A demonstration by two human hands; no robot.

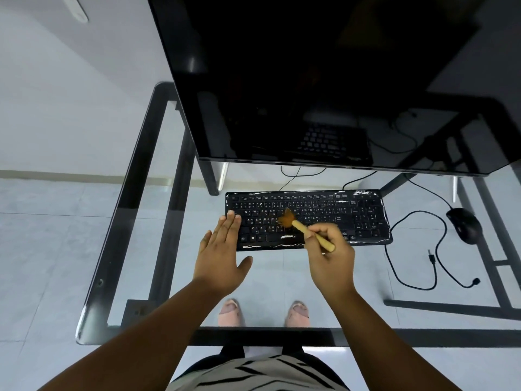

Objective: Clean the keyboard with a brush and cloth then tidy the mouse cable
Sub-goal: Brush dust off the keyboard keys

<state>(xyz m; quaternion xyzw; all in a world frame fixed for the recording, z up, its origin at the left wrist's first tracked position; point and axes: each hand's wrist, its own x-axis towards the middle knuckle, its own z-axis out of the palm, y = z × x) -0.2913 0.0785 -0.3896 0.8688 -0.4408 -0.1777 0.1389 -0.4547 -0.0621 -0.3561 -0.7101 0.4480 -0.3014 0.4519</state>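
A black keyboard (338, 215) lies on the glass desk (169, 249) in front of the monitor. My right hand (331, 255) grips a wooden brush (301, 227) by its handle; the brown bristles touch the middle letter keys. My left hand (222, 255) is flat with fingers spread, its fingertips resting on the keyboard's left end. A black mouse (465, 224) sits to the right of the keyboard, and its cable (414, 266) snakes loosely across the desk with the plug end lying free. No cloth is in view.
A large black monitor (324, 80) stands right behind the keyboard. Thin cables run under it. The desk's black frame and legs show through the glass, as do my feet on the tiled floor.
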